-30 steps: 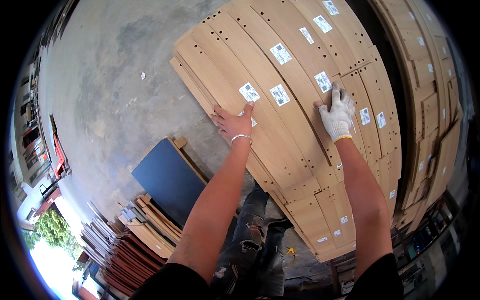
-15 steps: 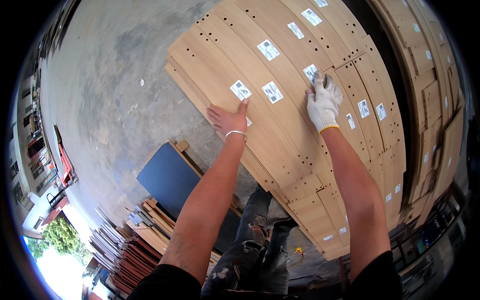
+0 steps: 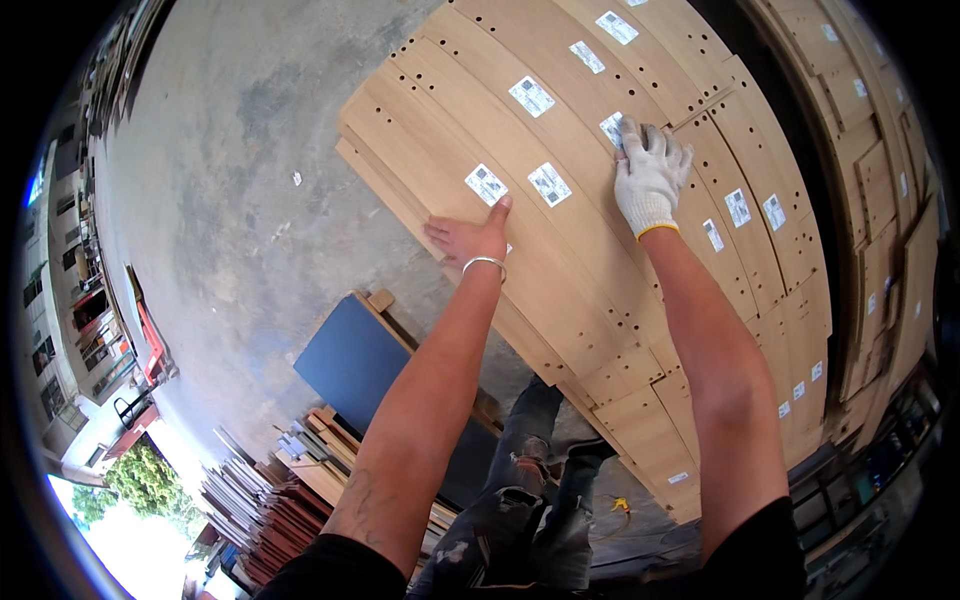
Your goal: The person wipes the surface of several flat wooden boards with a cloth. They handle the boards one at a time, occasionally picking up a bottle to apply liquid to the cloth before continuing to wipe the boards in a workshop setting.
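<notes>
Light-brown wooden panels (image 3: pixel 590 290) lie side by side in a broad stack, with drilled holes along their ends and white labels on top. My left hand (image 3: pixel 470 238), bare with a bangle at the wrist, rests with fingers spread on the panel nearest the left edge. Its thumb reaches toward a white label (image 3: pixel 487 185) and partly covers another by the palm. My right hand (image 3: pixel 650 178), in a white knit glove with a yellow cuff, lies on the panels farther right. Its fingers are apart, and the fingertips touch a label (image 3: pixel 613 128).
Another stack of wooden panels (image 3: pixel 880 250) stands to the right, beyond a dark gap. At lower left are a dark blue board (image 3: pixel 355 350) and upright reddish-brown boards (image 3: pixel 275 535). A small yellow object (image 3: pixel 621 505) lies on the concrete floor (image 3: pixel 250 200) near my legs.
My gloved right hand has slid slightly farther away, its fingers spreading a little more. The whole scene has shifted slightly in view, and my left hand stays at the same panel edge.
</notes>
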The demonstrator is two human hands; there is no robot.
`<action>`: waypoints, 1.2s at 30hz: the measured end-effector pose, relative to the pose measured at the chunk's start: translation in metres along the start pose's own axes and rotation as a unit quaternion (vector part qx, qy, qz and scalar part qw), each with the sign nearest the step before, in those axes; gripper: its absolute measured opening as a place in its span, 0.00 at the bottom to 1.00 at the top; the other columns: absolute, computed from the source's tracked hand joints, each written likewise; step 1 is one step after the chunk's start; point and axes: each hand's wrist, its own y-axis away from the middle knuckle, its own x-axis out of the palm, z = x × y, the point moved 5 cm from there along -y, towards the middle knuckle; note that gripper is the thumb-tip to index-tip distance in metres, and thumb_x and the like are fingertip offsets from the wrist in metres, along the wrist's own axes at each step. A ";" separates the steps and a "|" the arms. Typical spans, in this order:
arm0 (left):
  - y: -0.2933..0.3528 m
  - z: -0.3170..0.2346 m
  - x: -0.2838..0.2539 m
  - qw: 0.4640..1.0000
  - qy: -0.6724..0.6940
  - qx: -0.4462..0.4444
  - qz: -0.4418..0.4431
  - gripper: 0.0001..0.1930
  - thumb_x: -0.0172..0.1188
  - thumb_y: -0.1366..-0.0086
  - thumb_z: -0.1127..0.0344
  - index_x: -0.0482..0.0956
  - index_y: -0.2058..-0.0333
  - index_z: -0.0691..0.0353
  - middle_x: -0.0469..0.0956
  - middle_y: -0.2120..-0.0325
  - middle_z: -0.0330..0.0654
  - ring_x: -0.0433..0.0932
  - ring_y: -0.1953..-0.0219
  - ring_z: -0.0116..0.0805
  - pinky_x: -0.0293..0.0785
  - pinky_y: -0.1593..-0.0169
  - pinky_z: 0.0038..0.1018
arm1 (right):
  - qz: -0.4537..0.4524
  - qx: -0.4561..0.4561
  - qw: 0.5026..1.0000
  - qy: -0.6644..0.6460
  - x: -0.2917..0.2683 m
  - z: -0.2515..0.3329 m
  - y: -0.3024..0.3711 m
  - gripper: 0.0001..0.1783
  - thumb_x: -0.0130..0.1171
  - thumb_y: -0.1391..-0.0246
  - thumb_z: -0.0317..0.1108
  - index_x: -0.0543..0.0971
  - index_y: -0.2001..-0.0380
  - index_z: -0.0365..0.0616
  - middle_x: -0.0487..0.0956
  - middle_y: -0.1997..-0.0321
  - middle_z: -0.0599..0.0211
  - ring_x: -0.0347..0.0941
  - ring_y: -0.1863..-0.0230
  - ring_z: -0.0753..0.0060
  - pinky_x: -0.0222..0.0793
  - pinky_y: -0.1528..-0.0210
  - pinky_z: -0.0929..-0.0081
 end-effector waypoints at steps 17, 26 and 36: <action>0.001 0.000 0.000 0.999 -0.024 0.026 -0.002 0.79 0.77 0.55 0.28 0.35 0.26 0.77 0.35 0.23 0.64 0.35 0.19 0.56 0.44 0.22 0.55 | -0.012 -0.011 1.000 0.017 -0.004 0.009 0.006 0.36 0.59 0.38 0.52 0.66 0.28 0.62 0.68 0.29 0.56 0.57 0.25 0.49 0.39 0.23 0.38; -0.007 0.006 0.002 0.997 -0.053 0.054 0.004 0.81 0.73 0.55 0.23 0.33 0.27 0.80 0.34 0.23 0.68 0.37 0.20 0.58 0.45 0.22 0.50 | -0.017 0.123 0.983 -0.136 -0.008 -0.141 0.106 0.37 0.63 0.39 0.40 0.65 0.28 0.56 0.65 0.26 0.52 0.59 0.28 0.45 0.55 0.27 0.48; -0.024 0.017 0.016 0.996 -0.003 0.090 -0.017 0.81 0.75 0.55 0.25 0.31 0.26 0.77 0.32 0.23 0.68 0.35 0.20 0.59 0.42 0.21 0.48 | 0.079 0.133 0.988 -0.025 -0.001 -0.143 0.172 0.51 0.69 0.43 0.50 0.54 0.22 0.59 0.66 0.31 0.54 0.63 0.33 0.46 0.57 0.31 0.45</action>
